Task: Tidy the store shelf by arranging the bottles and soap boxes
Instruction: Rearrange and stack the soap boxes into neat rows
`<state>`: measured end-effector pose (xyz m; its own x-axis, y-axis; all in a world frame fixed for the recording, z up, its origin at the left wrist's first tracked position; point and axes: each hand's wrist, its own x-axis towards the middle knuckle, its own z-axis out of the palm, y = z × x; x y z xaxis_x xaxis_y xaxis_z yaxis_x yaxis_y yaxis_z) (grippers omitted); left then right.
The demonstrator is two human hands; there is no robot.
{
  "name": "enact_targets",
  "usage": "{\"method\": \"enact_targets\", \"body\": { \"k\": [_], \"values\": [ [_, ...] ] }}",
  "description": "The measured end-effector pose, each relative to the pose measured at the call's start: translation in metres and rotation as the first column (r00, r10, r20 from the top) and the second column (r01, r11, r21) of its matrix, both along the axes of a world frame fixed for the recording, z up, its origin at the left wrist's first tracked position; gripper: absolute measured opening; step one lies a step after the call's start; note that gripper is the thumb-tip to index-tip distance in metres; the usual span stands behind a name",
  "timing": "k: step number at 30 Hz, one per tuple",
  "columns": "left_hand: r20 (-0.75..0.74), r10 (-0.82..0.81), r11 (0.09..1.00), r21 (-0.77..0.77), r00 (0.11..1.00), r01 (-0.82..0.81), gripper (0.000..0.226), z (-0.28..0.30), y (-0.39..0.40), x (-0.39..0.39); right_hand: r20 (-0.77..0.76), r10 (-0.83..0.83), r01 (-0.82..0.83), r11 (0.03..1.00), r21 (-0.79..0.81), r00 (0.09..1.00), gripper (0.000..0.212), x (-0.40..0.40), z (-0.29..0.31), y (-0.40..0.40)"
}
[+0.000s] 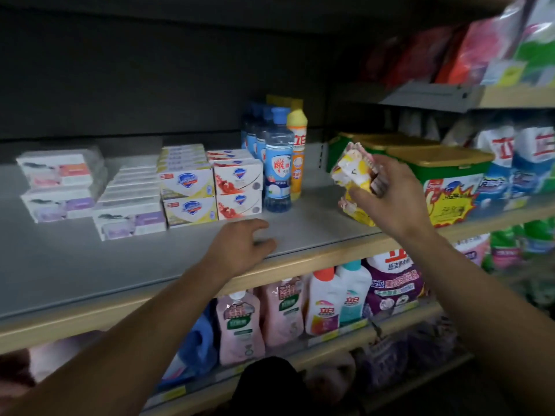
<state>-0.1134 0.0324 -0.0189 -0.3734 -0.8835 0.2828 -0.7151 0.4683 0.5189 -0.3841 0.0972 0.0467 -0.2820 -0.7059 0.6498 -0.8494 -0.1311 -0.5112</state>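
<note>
Holding a yellow and white soap pack (353,169) up above the grey shelf (90,259), our right hand (387,196) has its grip curled round the pack, thumb beneath and fingers over the top, so the pack hangs in the air, tilted. Just below it a second soap pack of the same pattern (356,211) lies on the shelf near the front edge, partly hidden by the hand. Our left hand (240,244) rests on the shelf close to its front lip, its grip spread and relaxed, holding nothing.

Behind the left hand stand the soap boxes: yellow-trimmed boxes (187,193) stacked two high, red-patterned boxes (237,187) touching them on the right, and white boxes with purple (129,219) and orange labels (57,169) further left. Just beside the red boxes we see a row of clear bottles with blue caps (277,163) running back into the shelf, and an orange bottle with a yellow cap (297,148) upright next to it. Green tubs with yellow lids (444,172) sit to the right of our raised hand. On the lower shelf stand pink pouches (240,325) and white bottles (322,304).
</note>
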Motion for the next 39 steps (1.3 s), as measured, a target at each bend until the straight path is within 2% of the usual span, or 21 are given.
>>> {"method": "enact_targets", "body": {
  "k": [2, 5, 8, 13, 19, 25, 31, 39],
  "values": [
    [0.158, -0.035, 0.998, -0.044, 0.987, 0.042, 0.055, -0.005, -0.007, -0.009, -0.047, -0.089, 0.089, 0.996, -0.002, 0.995, 0.066, -0.024, 0.011, -0.012],
    [0.246, -0.06, 0.997, -0.03, 0.968, 0.07, 0.069, -0.007, -0.014, -0.013, -0.095, -0.179, 0.185, 0.982, 0.048, 0.979, 0.065, -0.047, 0.024, -0.036],
    [0.25, -0.065, 0.997, -0.025, 0.966, 0.073, 0.076, -0.008, -0.014, -0.012, -0.147, -0.216, 0.238, 0.958, 0.157, 0.965, 0.061, -0.058, 0.026, -0.055],
    [0.266, -0.052, 0.999, -0.002, 0.962, 0.055, 0.078, -0.011, -0.016, -0.012, -0.216, -0.165, 0.228, 0.923, 0.311, 0.962, 0.054, -0.06, 0.013, -0.064],
    [0.263, -0.049, 0.999, -0.011, 0.963, 0.054, 0.078, -0.011, -0.016, -0.011, -0.271, -0.171, 0.251, 0.922, 0.295, 0.947, 0.061, -0.054, 0.01, -0.056],
    [0.256, -0.057, 0.998, 0.011, 0.965, 0.056, 0.078, -0.012, -0.016, -0.01, -0.198, -0.173, 0.215, 0.954, 0.21, 0.965, 0.055, -0.051, 0.007, -0.054],
    [0.254, -0.051, 0.998, -0.011, 0.966, 0.055, 0.058, -0.015, -0.019, -0.01, -0.2, -0.187, 0.239, 0.929, 0.281, 0.962, 0.057, -0.049, 0.008, -0.058],
    [0.231, -0.05, 0.998, -0.029, 0.972, 0.058, 0.058, -0.015, -0.018, -0.01, -0.256, -0.184, 0.255, 0.925, 0.28, 0.949, 0.062, -0.047, 0.012, -0.053]
  ]
}}
